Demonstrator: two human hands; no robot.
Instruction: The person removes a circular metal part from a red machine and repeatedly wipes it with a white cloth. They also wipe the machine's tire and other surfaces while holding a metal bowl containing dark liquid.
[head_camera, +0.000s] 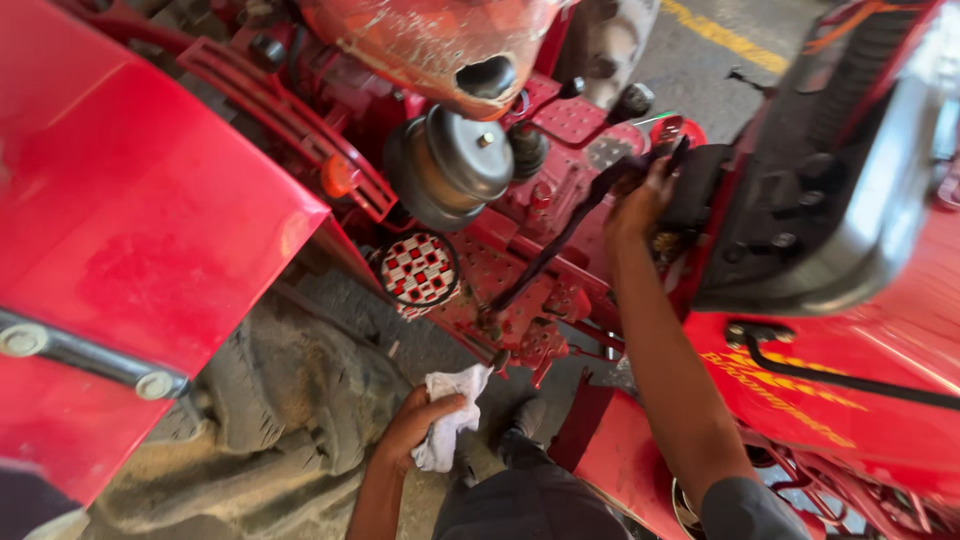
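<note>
2 bare arms come into view from the bottom edge. The left hand (415, 425) has no glove, ring or watch, and its forearm is uncovered all the way down to the edge of the picture, with no sleeve showing. The right hand (640, 200) is also ungloved, with no jewellery to be seen, though motion blur softens its fingers. The right forearm is bare up to the elbow, where a dark grey short sleeve (745, 510) begins, plain and smooth. Between the arms, dark grey trousers (530, 505) show, the same shade as the sleeve. Below them 1 dark, dusty shoe (522, 420) is visible.
</note>
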